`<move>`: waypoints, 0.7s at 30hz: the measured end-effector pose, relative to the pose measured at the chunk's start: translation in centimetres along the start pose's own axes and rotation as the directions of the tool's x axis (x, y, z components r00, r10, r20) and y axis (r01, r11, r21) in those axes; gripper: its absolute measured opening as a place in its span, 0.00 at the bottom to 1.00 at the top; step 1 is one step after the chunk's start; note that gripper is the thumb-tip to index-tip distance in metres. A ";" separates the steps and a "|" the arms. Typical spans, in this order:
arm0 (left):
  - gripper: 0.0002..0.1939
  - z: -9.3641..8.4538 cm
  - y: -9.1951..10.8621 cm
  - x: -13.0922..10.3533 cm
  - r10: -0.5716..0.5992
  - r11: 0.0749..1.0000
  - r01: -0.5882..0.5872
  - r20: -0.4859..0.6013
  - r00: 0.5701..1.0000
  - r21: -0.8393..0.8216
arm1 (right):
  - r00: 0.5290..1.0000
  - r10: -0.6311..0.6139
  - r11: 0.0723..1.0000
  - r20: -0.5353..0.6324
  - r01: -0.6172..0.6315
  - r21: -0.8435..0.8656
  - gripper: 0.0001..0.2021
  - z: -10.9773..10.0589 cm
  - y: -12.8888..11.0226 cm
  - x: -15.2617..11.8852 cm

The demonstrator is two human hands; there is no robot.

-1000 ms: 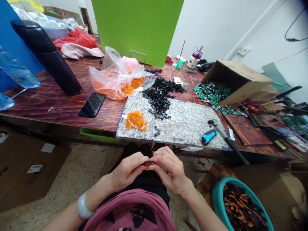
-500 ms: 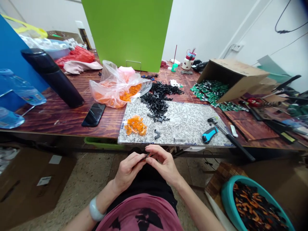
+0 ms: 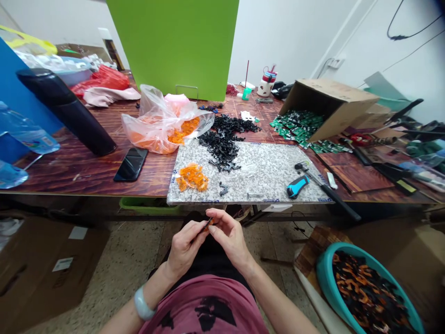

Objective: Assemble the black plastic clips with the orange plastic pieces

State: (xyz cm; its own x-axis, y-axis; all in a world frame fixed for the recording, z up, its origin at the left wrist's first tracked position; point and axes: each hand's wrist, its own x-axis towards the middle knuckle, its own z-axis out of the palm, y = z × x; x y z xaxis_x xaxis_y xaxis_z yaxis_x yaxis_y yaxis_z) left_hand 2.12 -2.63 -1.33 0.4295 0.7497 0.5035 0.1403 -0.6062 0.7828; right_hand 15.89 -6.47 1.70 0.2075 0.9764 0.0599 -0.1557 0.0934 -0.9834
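My left hand (image 3: 186, 245) pinches a small black and orange plastic part (image 3: 207, 225) over my lap, just below the table's front edge. The thumb and fingers of my right hand (image 3: 229, 235) close on the other end of the same part. My fingers cover much of it. In front of my hands lies a speckled stone slab (image 3: 267, 185). On it rest a pile of orange plastic pieces (image 3: 192, 177), a heap of black plastic pieces (image 3: 222, 144), one separate black piece (image 3: 223, 188), thin clear or metal pins (image 3: 251, 170) and a blue-handled tool (image 3: 298, 187).
A hammer (image 3: 328, 190) juts over the front edge. Beyond the slab are a plastic bag (image 3: 153, 130) of orange pieces and a cardboard box (image 3: 333, 104) spilling green circuit boards (image 3: 299, 125). A phone (image 3: 131, 164) and dark bottle (image 3: 69, 116) stand left; a teal basin (image 3: 325, 273) of black-orange parts sits lower right.
The view has shifted slightly, so the table things appear a little further left and up. Both hands stay together on the part, which now shows a bit more, tilted upward.
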 end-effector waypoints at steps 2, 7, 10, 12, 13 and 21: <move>0.11 0.1 0.1 0.0 0.024 1.000 -0.024 -0.013 1.000 -0.001 | 1.000 0.001 1.000 -0.008 -0.001 -0.006 0.13 0.0 0.1 -0.1; 0.10 0.3 0.2 0.2 0.048 0.999 -0.048 -0.027 0.998 0.003 | 0.999 0.001 0.999 -0.054 -0.003 -0.037 0.11 0.0 0.1 -0.2; 0.10 0.5 0.0 0.1 0.058 0.998 -0.058 -0.030 0.998 -0.003 | 0.997 0.009 0.999 -0.079 -0.013 -0.039 0.11 0.2 0.1 0.0; 0.10 0.5 -0.3 -0.1 0.048 0.999 -0.048 -0.032 0.998 -0.010 | 0.996 0.020 0.999 -0.090 -0.024 -0.035 0.10 0.3 0.3 0.1; 0.10 0.4 -0.4 -0.2 0.035 0.999 -0.035 -0.029 0.999 -0.014 | 0.996 0.027 0.999 -0.091 -0.030 -0.031 0.10 0.4 0.4 0.1; 0.09 -0.2 -1.0 -0.5 -0.103 0.994 0.104 0.038 0.994 -0.044 | 0.996 0.068 0.997 -0.059 -0.070 -0.026 0.10 0.6 1.4 0.3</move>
State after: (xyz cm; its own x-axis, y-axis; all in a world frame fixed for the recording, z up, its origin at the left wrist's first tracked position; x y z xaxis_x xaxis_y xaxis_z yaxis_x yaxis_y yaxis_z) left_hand 1.54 -2.37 -2.31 0.4463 0.7973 0.4063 0.1451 -0.5125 0.8463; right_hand 15.20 -5.91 0.45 0.2534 0.9672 -0.0174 -0.1442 0.0200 -0.9893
